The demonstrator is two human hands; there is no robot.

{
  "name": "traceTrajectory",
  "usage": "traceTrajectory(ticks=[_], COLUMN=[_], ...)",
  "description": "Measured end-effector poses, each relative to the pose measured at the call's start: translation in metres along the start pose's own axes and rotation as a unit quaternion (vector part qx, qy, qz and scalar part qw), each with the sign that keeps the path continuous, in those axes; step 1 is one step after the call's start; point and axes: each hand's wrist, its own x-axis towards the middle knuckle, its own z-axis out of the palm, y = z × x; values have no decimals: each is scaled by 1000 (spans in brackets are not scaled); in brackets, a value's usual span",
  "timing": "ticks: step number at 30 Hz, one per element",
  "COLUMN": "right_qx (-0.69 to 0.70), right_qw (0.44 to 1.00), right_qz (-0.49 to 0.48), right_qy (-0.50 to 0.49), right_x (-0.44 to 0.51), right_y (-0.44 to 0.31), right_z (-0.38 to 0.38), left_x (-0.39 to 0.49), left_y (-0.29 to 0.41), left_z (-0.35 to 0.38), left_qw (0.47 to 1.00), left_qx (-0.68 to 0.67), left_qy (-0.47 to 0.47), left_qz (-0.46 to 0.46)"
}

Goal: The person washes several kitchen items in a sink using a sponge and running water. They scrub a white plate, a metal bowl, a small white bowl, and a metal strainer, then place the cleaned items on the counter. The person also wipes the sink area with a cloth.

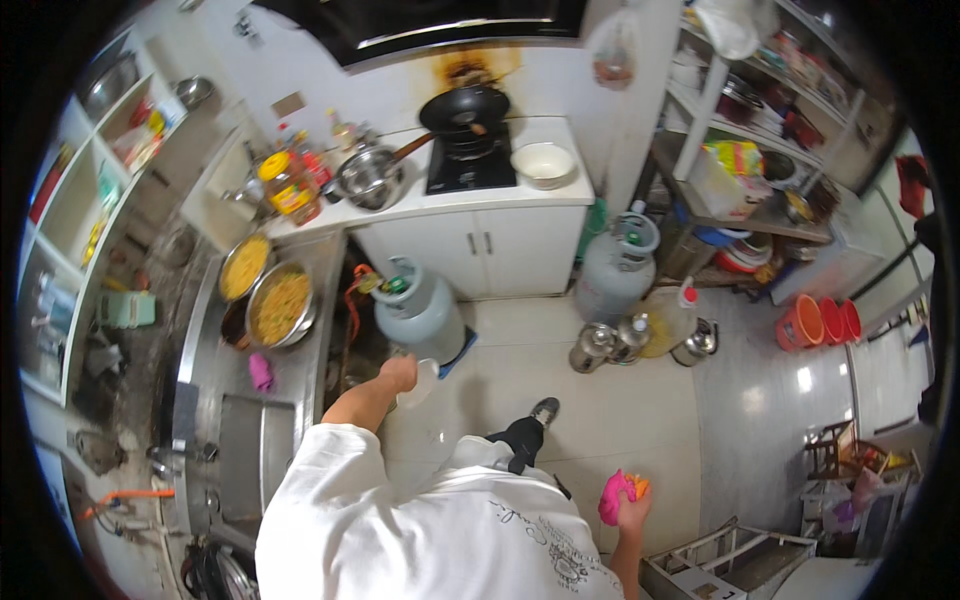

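My left hand (pixel 399 373) grips a pale, blurred dish (pixel 421 384) by its edge. It hangs over the floor, just in front of a grey gas cylinder (pixel 421 322) beside the sink counter. Out to my right, my right hand (pixel 636 511) clutches a bunched pink cloth (pixel 615 495) together with an orange cloth (pixel 637 484). Another pink cloth (pixel 261 372) lies crumpled on the steel sink counter (pixel 225 375), near a metal bowl of mixed food (pixel 280 306). A second bowl of yellow food (pixel 245 268) stands behind that one.
Ahead is a white counter with a black wok (pixel 465 109) on a cooktop, a steel pan (pixel 370 178) and a white bowl (pixel 543 165). Another gas cylinder (pixel 616 266) and metal flasks (pixel 594 347) stand on the floor. Red buckets (pixel 799 322) and a metal frame (pixel 731 559) are at right.
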Motion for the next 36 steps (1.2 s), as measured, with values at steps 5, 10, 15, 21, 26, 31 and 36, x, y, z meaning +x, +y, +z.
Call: traceTrajectory(ticks=[5,10,15,21,26,31,36], right_qx=[33,28,90,256,88,244,162], right_qw=[985,962,911,840,863,840,863], right_qz=[79,218,322,344,370,412,406], right_qy=[149,161,242,333,333,254,252], right_x=[6,12,15,44,97,160,249], right_y=[102,182,188,236,279,290,311], right_z=[-57,-123,-199,-251,-310,-401,-508], left_x=[53,116,184,247,287,265,248], left_y=[111,267,517,806,945,995,1022], left_z=[25,46,25,-41,-54,-57,-22], left_qw=[921,990,987,851,934,975,943], left_qx=[-263,-48,-41,-427,-275,-86,-259], left_qy=[-194,-129,-101,-282,-181,-111,-210], left_qz=[-213,-25,115,120,136,171,8])
